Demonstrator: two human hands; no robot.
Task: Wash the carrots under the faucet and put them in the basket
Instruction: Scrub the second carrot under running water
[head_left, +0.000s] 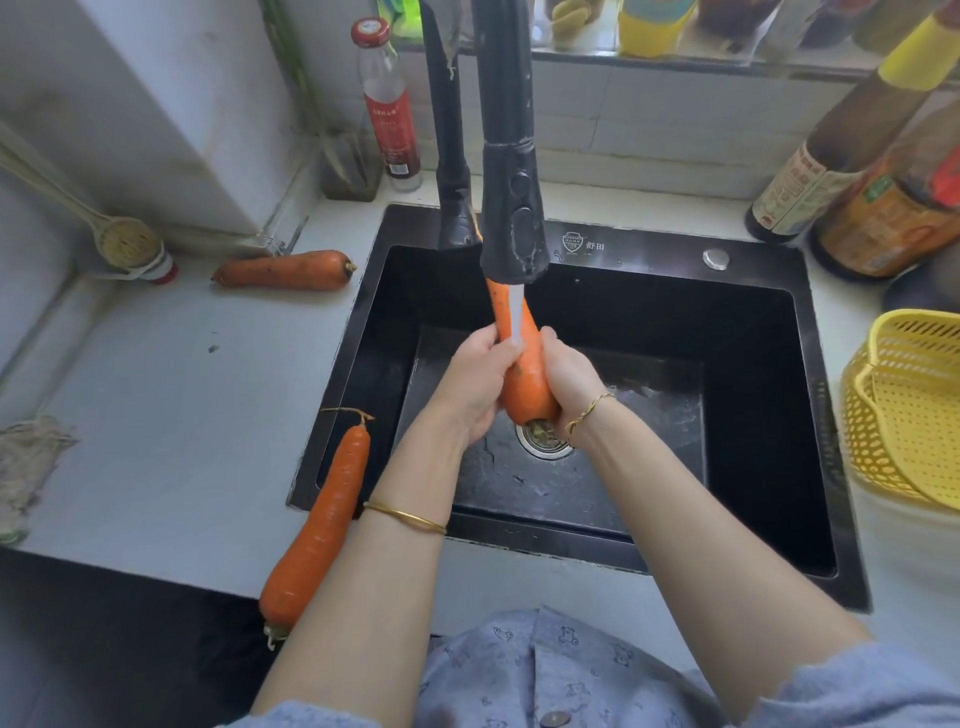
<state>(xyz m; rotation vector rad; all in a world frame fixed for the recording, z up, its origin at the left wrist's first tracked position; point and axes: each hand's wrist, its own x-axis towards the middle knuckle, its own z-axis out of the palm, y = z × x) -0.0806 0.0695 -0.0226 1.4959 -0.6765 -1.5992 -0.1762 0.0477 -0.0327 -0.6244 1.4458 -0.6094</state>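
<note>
Black sink (649, 249), carrot (524, 384) over it, yellow basket (909, 415)

The yellow basket (906, 415) is cut off at the right edge, and the faucet (511, 208) hides the tip of the held carrot (524, 392).

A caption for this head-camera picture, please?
Left hand and right hand grip an orange carrot under the running black faucet; two more carrots lie nearby.

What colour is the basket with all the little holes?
Yellow. The basket sits right of the sink, clearest in the head view.
</note>
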